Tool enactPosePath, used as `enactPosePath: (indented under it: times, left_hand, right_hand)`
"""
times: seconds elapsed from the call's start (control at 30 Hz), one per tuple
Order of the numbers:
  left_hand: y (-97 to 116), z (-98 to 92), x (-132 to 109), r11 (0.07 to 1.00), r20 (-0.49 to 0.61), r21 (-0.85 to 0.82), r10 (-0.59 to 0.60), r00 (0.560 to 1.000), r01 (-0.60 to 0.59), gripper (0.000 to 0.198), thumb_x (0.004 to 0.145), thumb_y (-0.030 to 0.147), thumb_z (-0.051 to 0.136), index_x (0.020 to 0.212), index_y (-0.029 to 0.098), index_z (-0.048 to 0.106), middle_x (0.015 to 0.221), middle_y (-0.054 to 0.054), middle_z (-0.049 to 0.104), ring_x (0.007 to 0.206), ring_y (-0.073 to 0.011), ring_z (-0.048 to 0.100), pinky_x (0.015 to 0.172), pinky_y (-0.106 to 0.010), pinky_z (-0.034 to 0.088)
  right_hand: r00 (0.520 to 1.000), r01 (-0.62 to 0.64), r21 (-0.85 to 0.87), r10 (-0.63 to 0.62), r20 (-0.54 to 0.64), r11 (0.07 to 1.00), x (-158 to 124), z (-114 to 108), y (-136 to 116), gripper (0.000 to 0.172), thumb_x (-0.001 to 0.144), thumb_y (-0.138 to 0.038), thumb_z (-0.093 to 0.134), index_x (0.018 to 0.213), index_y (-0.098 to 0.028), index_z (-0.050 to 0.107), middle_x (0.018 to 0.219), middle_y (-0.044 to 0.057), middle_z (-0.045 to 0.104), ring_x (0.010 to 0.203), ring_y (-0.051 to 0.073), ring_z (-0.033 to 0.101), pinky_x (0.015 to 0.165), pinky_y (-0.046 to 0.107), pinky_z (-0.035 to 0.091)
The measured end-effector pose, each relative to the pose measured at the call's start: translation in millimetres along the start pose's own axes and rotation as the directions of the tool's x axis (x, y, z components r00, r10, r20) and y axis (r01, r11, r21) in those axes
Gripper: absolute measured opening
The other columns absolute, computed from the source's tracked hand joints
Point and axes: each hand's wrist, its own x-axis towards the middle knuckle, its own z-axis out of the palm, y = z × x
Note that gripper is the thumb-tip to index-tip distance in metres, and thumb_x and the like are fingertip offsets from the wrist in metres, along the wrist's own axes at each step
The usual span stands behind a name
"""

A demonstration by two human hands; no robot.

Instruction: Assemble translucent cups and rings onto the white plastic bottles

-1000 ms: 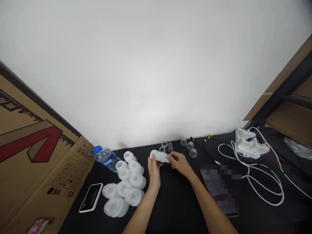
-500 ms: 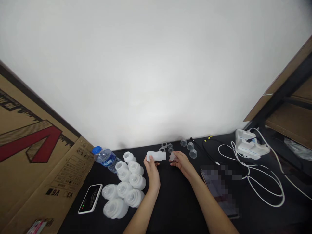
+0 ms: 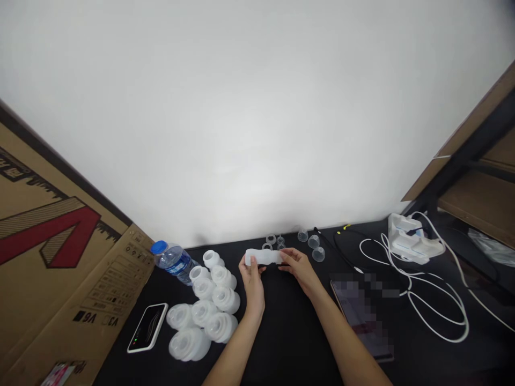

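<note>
A frosted white baby bottle [image 3: 259, 257] lies sideways in my left hand [image 3: 252, 276], its mouth pointing right. My right hand [image 3: 296, 266] pinches a small translucent bottle top [image 3: 279, 257] against that mouth; the fingers cover most of it. Just behind the bottle lie several clear rings [image 3: 271, 239] and small nipple-like parts [image 3: 280, 239]. Clear domed caps [image 3: 314, 242] sit to the right of them. Left of my left arm stand several frosted bottles [image 3: 226, 299], some with tops on and others with bare open necks [image 3: 199, 274].
A water bottle with a blue cap [image 3: 174, 261] leans at the back left, and a white-edged device [image 3: 147, 328] lies in front. On the right are a dark tablet [image 3: 361, 319], white cables [image 3: 438, 339] and a power strip [image 3: 416, 238]. A cardboard box [image 3: 60, 241] stands left.
My right hand has moved slightly left, bringing the bottle top from a gap away up to the bottle's mouth. The left hand holds nearly the same place.
</note>
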Motion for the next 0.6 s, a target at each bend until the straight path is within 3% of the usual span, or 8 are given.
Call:
enactPosePath:
  times: [0.17, 0.33, 0.6]
  left_hand:
    - [-0.4, -0.1, 0.0, 1.000, -0.003, -0.006, -0.004, 1.000, 0.004, 0.059, 0.096, 0.071, 0.070, 0.133, 0.028, 0.056, 0.131, -0.009, 0.067, 0.108, -0.0208, 0.070, 0.086, -0.031, 0.058]
    - [0.4, -1.2, 0.2, 1.000, -0.016, 0.017, 0.004, 1.000, -0.004, 0.059, 0.096, 0.071, 0.069, 0.133, 0.028, 0.056, 0.130, -0.008, 0.068, 0.104, -0.0205, 0.068, 0.082, -0.030, 0.056]
    - [4.4, -0.3, 1.7, 1.000, -0.042, -0.004, 0.003, 0.999, -0.003, 0.061, 0.093, 0.075, 0.071, 0.127, 0.026, 0.057, 0.121, -0.007, 0.068, 0.099, -0.0192, 0.066, 0.079, -0.030, 0.053]
  right_hand:
    - [0.998, 0.017, -0.004, -0.017, 0.055, 1.000, -0.6, -1.0, -0.2, 0.055, 0.067, -0.049, 0.100, 0.108, -0.018, 0.080, 0.111, 0.010, 0.082, 0.104, 0.028, 0.078, 0.092, 0.042, 0.064]
    - [0.988, 0.129, -0.086, -0.121, 0.098, 0.988, 2.2, -3.5, 2.2, 0.055, 0.063, -0.039, 0.103, 0.109, -0.020, 0.082, 0.117, 0.010, 0.083, 0.114, 0.030, 0.075, 0.111, 0.047, 0.054]
    - [0.956, 0.239, -0.136, -0.208, 0.205, 0.962, 4.9, -5.3, 6.4, 0.051, 0.067, -0.035, 0.100, 0.113, -0.025, 0.084, 0.119, 0.008, 0.081, 0.117, 0.031, 0.071, 0.097, 0.043, 0.060]
